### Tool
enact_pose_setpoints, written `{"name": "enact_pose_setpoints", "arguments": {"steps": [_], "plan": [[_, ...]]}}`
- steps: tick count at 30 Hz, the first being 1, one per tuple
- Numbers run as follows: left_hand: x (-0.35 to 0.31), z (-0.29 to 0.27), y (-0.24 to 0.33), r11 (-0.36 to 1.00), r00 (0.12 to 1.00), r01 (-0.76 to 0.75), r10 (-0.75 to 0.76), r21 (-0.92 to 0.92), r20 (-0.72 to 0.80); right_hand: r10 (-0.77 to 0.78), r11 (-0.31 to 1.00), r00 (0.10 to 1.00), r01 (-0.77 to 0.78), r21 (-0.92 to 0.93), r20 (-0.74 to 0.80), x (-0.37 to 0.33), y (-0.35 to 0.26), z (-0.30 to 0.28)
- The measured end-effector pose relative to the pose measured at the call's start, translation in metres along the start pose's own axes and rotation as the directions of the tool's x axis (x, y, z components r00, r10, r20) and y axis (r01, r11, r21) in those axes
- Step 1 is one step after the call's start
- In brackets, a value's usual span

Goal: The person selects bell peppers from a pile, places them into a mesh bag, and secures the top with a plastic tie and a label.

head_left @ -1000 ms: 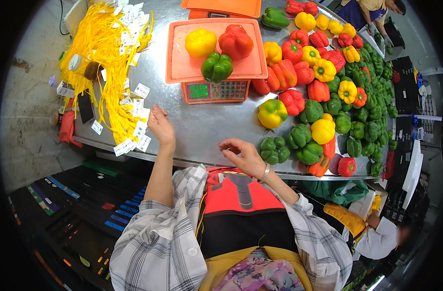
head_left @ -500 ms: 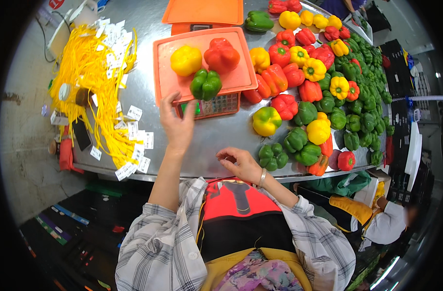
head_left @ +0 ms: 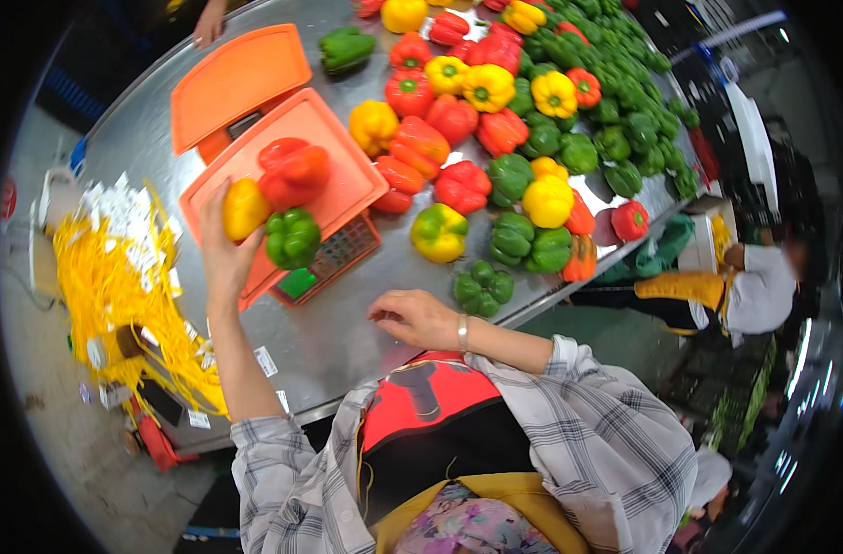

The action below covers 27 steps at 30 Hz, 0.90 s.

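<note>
My left hand [head_left: 226, 257] has its fingers and thumb around a yellow bell pepper [head_left: 245, 209] on the orange tray [head_left: 340, 140] of a scale. Beside it on that tray lie a red bell pepper [head_left: 295, 174] and a green bell pepper [head_left: 291, 238]. The scale's keypad [head_left: 344, 249] and lit green display show under the tray's near edge. My right hand [head_left: 418, 318] hovers by the table's near edge, loosely curled with nothing visible in it, left of a dark green bell pepper [head_left: 482, 289].
Red, yellow and green bell peppers [head_left: 551, 148] are heaped on the metal table's right side. Yellow tag straps [head_left: 98, 295] with white labels lie at the left. A second orange scale [head_left: 241, 83] stands behind. Another person's hand [head_left: 209, 23] rests at the far edge; someone in white [head_left: 758, 288] is at right.
My left hand has moved from the scale's near edge to the yellow bell pepper and closed on it. My right hand stays near the table edge. The view has turned, tilting the table.
</note>
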<state>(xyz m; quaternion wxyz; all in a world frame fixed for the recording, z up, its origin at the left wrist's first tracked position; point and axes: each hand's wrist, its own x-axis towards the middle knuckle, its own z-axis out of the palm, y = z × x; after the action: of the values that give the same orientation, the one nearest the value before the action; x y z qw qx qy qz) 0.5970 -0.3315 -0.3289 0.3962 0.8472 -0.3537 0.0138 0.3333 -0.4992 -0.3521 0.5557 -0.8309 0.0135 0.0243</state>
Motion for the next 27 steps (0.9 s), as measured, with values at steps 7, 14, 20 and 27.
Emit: {"name": "enact_pose_setpoints", "arguments": {"steps": [7,14,20,27], "plan": [[-0.031,-0.012,0.002,0.854,0.796,0.243,-0.446,-0.46,-0.409,-0.137,0.904,0.891,-0.066,-0.422,-0.434,-0.004,0.033,-0.077],[-0.078,0.057,0.118,0.955,0.964,-0.171,0.213,-0.244,0.16,-0.172,0.697,0.692,-0.417,-0.582,-0.702,0.012,0.102,-0.214],[-0.109,0.14,0.097,0.994,0.941,-0.091,0.105,-0.057,0.323,0.654,0.669,0.395,-0.701,0.248,-0.646,0.103,0.114,-0.306],[-0.121,0.153,0.093,0.999,0.915,-0.037,0.047,-0.032,0.4,0.342,0.818,0.632,-0.565,-0.111,-0.696,0.112,0.151,-0.308]]}}
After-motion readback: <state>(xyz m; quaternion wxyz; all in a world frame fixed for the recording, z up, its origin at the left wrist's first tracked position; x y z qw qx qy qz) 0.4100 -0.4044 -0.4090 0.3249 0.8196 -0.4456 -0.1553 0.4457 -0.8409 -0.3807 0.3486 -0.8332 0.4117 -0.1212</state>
